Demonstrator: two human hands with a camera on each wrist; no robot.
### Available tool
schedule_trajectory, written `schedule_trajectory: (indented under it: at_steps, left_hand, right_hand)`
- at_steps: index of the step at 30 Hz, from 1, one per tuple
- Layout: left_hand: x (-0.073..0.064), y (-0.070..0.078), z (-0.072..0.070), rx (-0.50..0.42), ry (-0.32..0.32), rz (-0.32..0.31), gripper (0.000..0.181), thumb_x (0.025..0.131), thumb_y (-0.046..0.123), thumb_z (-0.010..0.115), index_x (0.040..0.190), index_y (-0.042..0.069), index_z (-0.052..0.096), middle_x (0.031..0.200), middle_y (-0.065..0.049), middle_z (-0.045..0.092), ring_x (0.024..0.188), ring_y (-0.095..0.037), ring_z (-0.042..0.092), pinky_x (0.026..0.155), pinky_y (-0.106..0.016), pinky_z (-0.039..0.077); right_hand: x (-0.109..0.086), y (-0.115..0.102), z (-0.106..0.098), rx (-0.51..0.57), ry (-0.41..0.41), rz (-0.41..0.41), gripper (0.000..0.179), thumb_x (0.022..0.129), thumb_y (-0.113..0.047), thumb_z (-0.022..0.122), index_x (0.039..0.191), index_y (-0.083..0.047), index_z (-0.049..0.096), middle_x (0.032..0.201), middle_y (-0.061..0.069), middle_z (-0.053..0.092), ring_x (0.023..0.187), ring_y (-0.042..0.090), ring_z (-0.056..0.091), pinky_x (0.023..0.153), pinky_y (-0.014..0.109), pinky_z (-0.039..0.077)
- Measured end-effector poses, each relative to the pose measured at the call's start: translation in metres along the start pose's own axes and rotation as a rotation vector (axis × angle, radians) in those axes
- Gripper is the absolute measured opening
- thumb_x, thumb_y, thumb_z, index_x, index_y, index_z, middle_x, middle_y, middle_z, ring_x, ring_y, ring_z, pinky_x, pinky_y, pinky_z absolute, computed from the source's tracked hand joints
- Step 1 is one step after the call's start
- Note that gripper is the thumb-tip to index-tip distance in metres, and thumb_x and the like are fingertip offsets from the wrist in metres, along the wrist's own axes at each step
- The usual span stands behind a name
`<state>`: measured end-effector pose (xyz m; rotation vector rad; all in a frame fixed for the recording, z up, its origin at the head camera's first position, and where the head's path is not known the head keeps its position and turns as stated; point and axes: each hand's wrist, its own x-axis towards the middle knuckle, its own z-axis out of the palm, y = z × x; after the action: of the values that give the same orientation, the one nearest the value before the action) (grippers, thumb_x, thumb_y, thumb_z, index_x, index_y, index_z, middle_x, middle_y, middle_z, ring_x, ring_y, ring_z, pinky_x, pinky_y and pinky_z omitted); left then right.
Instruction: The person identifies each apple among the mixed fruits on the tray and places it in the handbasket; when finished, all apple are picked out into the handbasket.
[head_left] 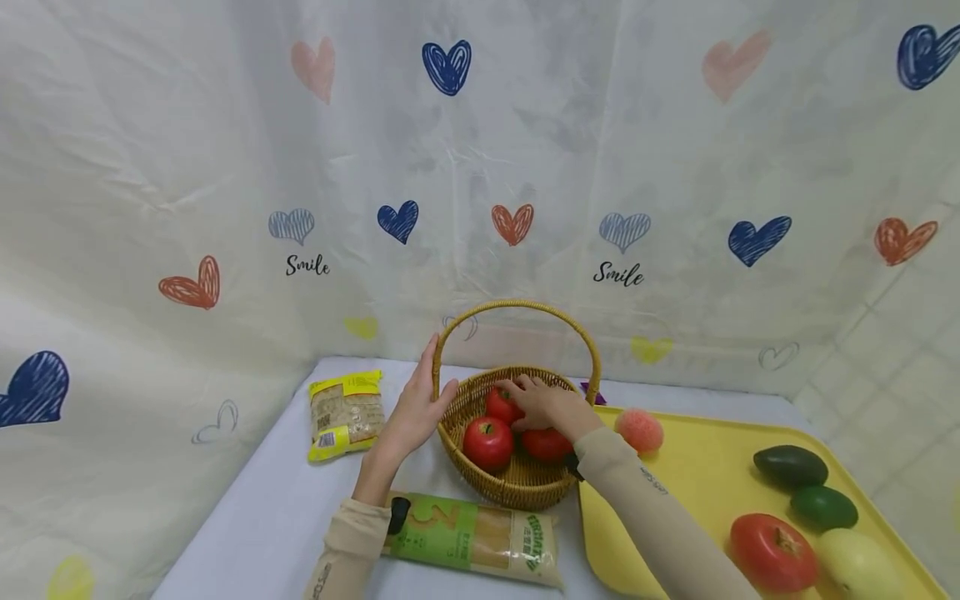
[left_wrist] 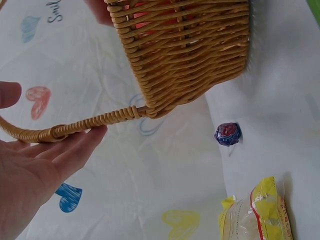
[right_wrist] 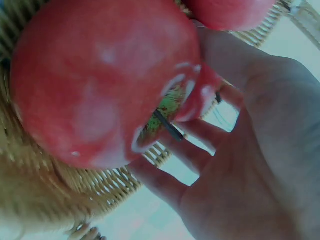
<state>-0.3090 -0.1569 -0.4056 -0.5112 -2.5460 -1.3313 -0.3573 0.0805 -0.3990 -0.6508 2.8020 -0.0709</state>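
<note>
You have three red apples in the basket (head_left: 517, 498): one at the back (head_left: 497, 403), one at the front left (head_left: 487, 446) and one at the right (head_left: 547, 447). Your right hand (head_left: 546, 406) is down in the basket, over the back and right apples. Its fingers are a bit bent and spread apart, but the tips are hidden, so you cannot tell if they are grasping an apple.

Your left hand (head_left: 415, 412) touches the left side of the tall handle (head_left: 517, 302). Its fingers are straight and loose along the handle, and its thumb stands away from them.

The basket sits on the white desk (head_left: 255, 517). To its left is a yellow bag (head_left: 347, 417). On your side of the basket lies a green noodle pack (head_left: 472, 537). A small wrapped candy (left_wrist: 228, 134) shows in the left wrist view, near the yellow bag.

Just to the right is a yellow tray (head_left: 697, 475) with a pink fruit (head_left: 640, 431), two green fruits (head_left: 791, 467), a big red fruit (head_left: 772, 552) and a pale yellow fruit (head_left: 858, 568). Behind it all hangs a white sheet (head_left: 555, 150) with hearts.
</note>
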Motion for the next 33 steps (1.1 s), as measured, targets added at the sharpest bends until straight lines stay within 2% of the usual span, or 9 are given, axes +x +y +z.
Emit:
schedule_trajectory:
  at_steps: [4,10,15,21,29,33]
  left_hand:
    - [0.003,0.002,-0.002,0.007,-0.003,0.004,0.08,0.108,0.035,0.052,0.167,0.027,-0.002,0.175,-0.005,0.009,0.16,-0.032,0.018,0.127,-0.057,0.025]
    - [0.004,0.002,-0.005,0.004,0.005,0.006,0.079,0.108,0.034,0.052,0.167,0.027,-0.001,0.175,-0.004,0.009,0.161,-0.03,0.017,0.128,-0.056,0.024]
    - [0.002,0.0,-0.005,0.0,0.008,0.001,0.08,0.108,0.034,0.052,0.167,0.027,-0.002,0.175,-0.004,0.009,0.161,-0.03,0.017,0.128,-0.056,0.024]
    - [-0.002,-0.001,-0.004,-0.021,0.007,-0.016,0.081,0.107,0.033,0.053,0.166,0.028,-0.002,0.175,-0.003,0.008,0.161,-0.03,0.016,0.128,-0.057,0.023]
    - [-0.002,-0.003,0.001,-0.018,-0.012,-0.014,0.081,0.108,0.034,0.052,0.166,0.027,-0.004,0.175,-0.004,0.006,0.161,-0.03,0.016,0.128,-0.056,0.023]
    - [0.0,-0.001,0.0,-0.006,0.002,-0.006,0.08,0.108,0.033,0.052,0.167,0.028,-0.002,0.175,-0.004,0.008,0.161,-0.032,0.017,0.128,-0.056,0.023]
  right_hand:
    - [-0.007,0.007,-0.002,0.014,0.004,-0.009,0.073,0.099,-0.036,0.067,0.161,-0.022,0.031,0.165,0.02,0.031,0.154,0.043,0.029,0.114,0.067,0.04]
    - [-0.022,0.009,-0.005,0.028,0.018,-0.044,0.072,0.101,-0.034,0.065,0.161,-0.019,0.03,0.162,0.023,0.031,0.15,0.048,0.032,0.111,0.065,0.043]
    - [-0.035,0.01,-0.011,-0.007,0.061,-0.074,0.061,0.101,-0.027,0.065,0.155,-0.011,0.041,0.156,0.021,0.039,0.146,0.043,0.038,0.114,0.06,0.042]
    - [-0.052,0.005,-0.011,-0.052,0.103,-0.129,0.046,0.101,-0.022,0.064,0.142,-0.007,0.051,0.142,0.02,0.049,0.133,0.041,0.048,0.105,0.057,0.05]
    - [-0.089,0.011,0.006,-0.039,0.28,-0.241,0.038,0.098,-0.022,0.069,0.132,-0.008,0.062,0.131,0.015,0.059,0.123,0.037,0.056,0.102,0.064,0.048]
    - [-0.107,0.017,0.016,0.002,0.369,-0.264,0.04,0.097,-0.024,0.071,0.134,-0.01,0.063,0.132,0.013,0.061,0.122,0.034,0.061,0.101,0.061,0.05]
